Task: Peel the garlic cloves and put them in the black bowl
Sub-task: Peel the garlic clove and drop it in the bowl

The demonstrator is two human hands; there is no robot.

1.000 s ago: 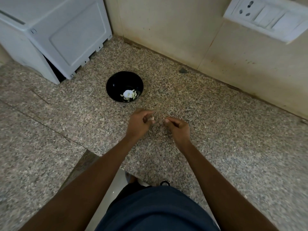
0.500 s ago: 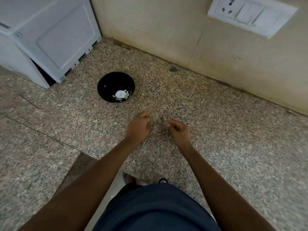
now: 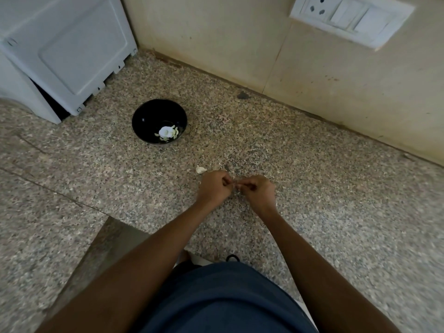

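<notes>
Head view. Speckled granite table (image 3: pixel 312 212), meeting a cream tiled wall (image 3: pixel 216 39) at the back.

Left hand (image 3: pixel 214 188) and right hand (image 3: pixel 258 192) are held close together over the middle of the table, fingertips facing each other. Both have their fingers curled inward. Between the fingertips a small pale piece shows, taken to be the garlic clove (image 3: pixel 236 185); it is too small and blurred to tell whether skin is on it. Both hands appear to pinch it, the left from its left side, the right from its right.

Black bowl (image 3: pixel 146 116) stands on the table, back and to the left of the hands, well apart from them. Inside, toward its near right wall, lie several peeled cloves (image 3: pixel 167 133), pale white-green, clustered around one larger white piece.

A white scrap of garlic skin (image 3: pixel 200 169) lies on the table just beyond the left hand, not touching it.

White appliance (image 3: pixel 64 49) stands at the far left corner, near the bowl. A white switch plate (image 3: pixel 352 18) is on the wall, upper right. Blue garment (image 3: pixel 216 299) fills the lower centre.
</notes>
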